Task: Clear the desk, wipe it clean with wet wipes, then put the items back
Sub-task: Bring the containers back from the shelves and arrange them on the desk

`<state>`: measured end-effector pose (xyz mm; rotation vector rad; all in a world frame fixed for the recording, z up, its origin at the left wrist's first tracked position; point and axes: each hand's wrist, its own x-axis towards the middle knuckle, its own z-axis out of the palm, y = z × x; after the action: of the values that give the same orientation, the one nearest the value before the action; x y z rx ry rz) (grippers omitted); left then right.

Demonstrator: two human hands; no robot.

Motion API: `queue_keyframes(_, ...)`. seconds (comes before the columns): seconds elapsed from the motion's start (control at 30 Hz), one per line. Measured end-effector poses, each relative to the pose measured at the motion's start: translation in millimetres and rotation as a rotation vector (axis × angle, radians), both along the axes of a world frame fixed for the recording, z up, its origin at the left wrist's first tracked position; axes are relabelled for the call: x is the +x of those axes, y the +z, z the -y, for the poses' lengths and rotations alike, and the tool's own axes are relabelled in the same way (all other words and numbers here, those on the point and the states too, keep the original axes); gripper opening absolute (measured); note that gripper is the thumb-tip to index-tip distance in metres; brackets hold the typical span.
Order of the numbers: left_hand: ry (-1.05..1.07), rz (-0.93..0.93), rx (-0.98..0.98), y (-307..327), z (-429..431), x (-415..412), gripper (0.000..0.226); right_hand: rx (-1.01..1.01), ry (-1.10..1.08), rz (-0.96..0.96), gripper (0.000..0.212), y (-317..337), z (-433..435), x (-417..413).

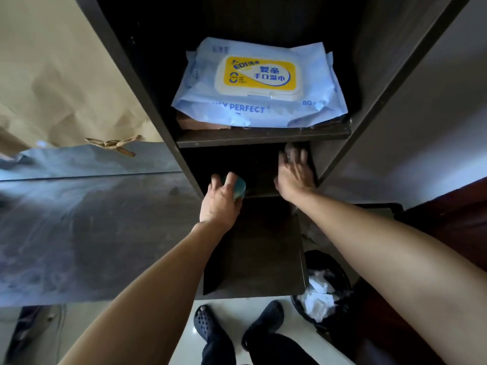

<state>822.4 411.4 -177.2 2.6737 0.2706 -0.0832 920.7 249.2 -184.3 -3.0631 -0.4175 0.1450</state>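
**Round teal thing in the left hand, desk off to its left**

The left hand [221,198] has its fingers curled round a small round teal thing [239,186], knuckles up, at the mouth of the dark compartment [250,167] directly below the pack of wipes [259,80]. The thing is squat and round, so it has no long axis to line up. The grip only needs to stay closed.

The right hand [293,172] is below the pack too, but under its right end and further into the compartment. Its fingers are spread and fairly straight. It is blurred, and I can see nothing in it; whether it touches the side wall I cannot tell.

The pack lies flat, lid up, on something brown on the shelf board [263,135] just above both hands. The desk [92,227] stretches away below and to the left of the pack — bare here, and streaked as if damp. Down and to the right of the pack, on the floor, a bin [342,272] holds crumpled white wipes [319,293].

From that I judge the wiping done and the putting-back under way, though I cannot tell whether the teal thing is going into the compartment or coming out. If it belongs on the desk, the way is leftward, and the left hand is the nearer one — the right hand would have to cross over it.
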Motion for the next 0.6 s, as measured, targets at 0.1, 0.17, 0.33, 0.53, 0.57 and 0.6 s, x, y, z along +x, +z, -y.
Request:
queue_keyframes(0.1,0.016,0.020,-0.008,-1.6,1.2,-1.4,0.053,0.003,-0.004,0.086,0.061,-4.6,0.2,-0.4)
queue_keyframes(0.17,0.015,0.032,-0.014,-1.1,1.7,-4.7,0.053,0.026,0.023,0.140,0.058,-5.2,2.1,-2.4)
queue_keyframes(0.33,-0.041,0.041,-0.018,0.9,-0.4,-24.8,0.053,0.233,-0.018,0.072,0.043,-2.7,6.3,-8.1)
queue_keyframes(0.53,-0.061,0.004,-0.028,0.2,-21.9,-79.3,0.055,0.265,-0.055,0.019,0.042,2.6,2.3,-40.9)
queue_keyframes(0.57,-0.065,-0.010,-0.013,0.7,-29.2,-91.7,0.054,0.282,-0.042,0.000,0.042,3.2,-0.7,-51.5)
queue_keyframes(0.6,-0.066,-0.025,0.001,0.7,-37.7,-104.6,0.053,0.315,-0.034,-0.017,0.041,3.4,-5.0,-64.0)
